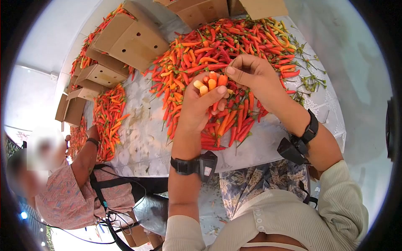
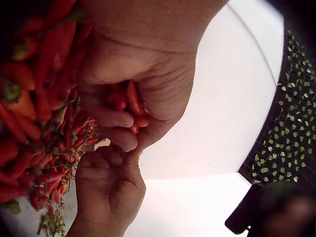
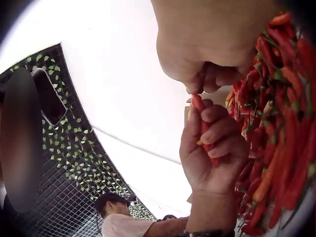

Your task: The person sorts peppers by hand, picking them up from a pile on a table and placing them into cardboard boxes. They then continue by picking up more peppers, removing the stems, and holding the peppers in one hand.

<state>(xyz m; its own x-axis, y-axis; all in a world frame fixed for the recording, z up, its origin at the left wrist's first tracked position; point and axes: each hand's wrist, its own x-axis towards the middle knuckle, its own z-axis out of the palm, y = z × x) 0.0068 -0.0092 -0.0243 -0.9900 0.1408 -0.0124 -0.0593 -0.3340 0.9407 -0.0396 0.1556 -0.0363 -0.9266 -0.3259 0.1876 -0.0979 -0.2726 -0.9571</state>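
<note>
Several red, orange and pale yellow chili peppers (image 1: 212, 84) lie bunched in my left hand (image 1: 196, 106), their blunt ends pointing up past the thumb. In the right wrist view, the left fingers curl round a red chili pepper (image 3: 205, 127). The right hand (image 1: 259, 79) is just beside them, its fingers bent and the thumb near the index fingertip. Its fingertips (image 3: 196, 88) come right up to the top end of that chili pepper; I cannot tell whether they pinch its stem. Beneath both hands spreads a big heap of chili peppers (image 1: 240, 119) with green stems.
Loose green stems (image 1: 312, 81) are scattered at the table's right side. Cardboard boxes (image 1: 125, 39) stand at the back and left, some with chili peppers in them. Another person (image 1: 79, 192) works at a second heap (image 1: 109, 121) on the left. The table's curved edge (image 1: 344, 125) is at the right.
</note>
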